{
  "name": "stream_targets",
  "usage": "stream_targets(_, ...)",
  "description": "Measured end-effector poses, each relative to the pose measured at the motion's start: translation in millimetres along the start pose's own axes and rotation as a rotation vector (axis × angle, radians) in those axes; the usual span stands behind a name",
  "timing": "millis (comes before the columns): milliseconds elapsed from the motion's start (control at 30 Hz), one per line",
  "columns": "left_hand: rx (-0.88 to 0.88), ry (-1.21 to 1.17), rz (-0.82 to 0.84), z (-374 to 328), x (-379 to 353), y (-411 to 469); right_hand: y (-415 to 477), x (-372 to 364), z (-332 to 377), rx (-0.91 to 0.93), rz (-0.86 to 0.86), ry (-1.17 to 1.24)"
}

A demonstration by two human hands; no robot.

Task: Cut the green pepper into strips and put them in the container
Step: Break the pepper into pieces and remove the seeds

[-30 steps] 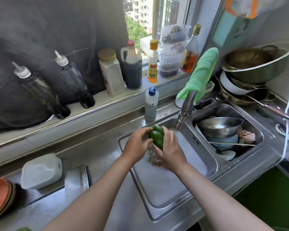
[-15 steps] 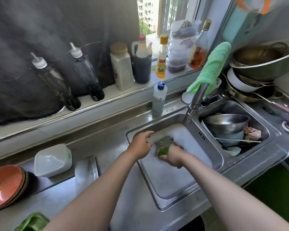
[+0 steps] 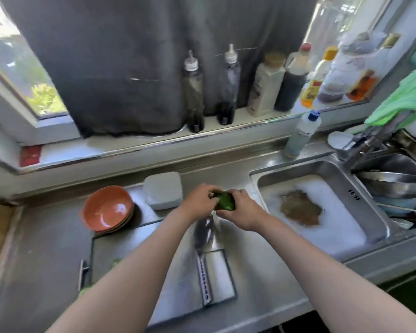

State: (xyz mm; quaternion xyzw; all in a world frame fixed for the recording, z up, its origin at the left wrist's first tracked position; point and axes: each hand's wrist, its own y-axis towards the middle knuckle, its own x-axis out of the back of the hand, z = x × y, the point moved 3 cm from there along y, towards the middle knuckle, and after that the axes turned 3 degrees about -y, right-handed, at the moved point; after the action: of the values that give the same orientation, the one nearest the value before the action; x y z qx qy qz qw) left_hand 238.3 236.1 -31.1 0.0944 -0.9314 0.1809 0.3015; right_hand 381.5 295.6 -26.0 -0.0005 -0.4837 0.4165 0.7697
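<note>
The green pepper (image 3: pixel 225 201) is held between both hands above the back middle of the bench, just right of the white container (image 3: pixel 162 191) and left of the sink (image 3: pixel 255 175). The left grip (image 3: pixel 198 203) curls round one side and the right grip (image 3: pixel 240 212) pinches the other. It is not yet in strips, so this looks like the step before cutting. Next it probably needs laying on the grey board (image 3: pixel 120 241) by the front edge, with one grip freed for the blurred, blade-like thing (image 3: pixel 203 233) there
</note>
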Motion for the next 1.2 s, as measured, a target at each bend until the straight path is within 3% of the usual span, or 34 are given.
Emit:
stream_targets(167,0.080,-0.002,-0.048,73.4,52.3,-60.5,-4.0,-69.6,70.2,0.115,0.019,-0.146)
stream_targets(367,0.179,0.008,-0.086,138.2,91.5,-126.2,-0.6,-135.8,107.0,0.114,0.104,-0.112)
stream_targets(500,0.286,-0.005,-0.004,174.9,97.8,-151.4,0.8,-156.1,112.8,0.082,0.079,-0.129)
stream_targets(633,0.351,0.029,0.112,190.0,88.2,-157.3,-2.6,-157.1,117.5,0.090,-0.016,-0.301)
stream_targets(733,0.337,0.216,0.187,189.5,78.8,-153.1,-12.3,-152.1,128.1,0.204,-0.096,-0.296)
stream_targets(800,0.304,0.299,0.180,188.8,76.3,-148.4,-20.9,-155.3,136.7,0.226,-0.025,-0.288)
stream_targets(933,0.269,0.262,0.186,190.8,73.0,-147.5,-29.9,-175.7,141.9,0.097,0.190,-0.379)
stream_targets(1200,0.150,0.031,0.102,186.9,77.8,-157.8,-31.1,-191.3,136.0,-0.049,0.137,0.024)
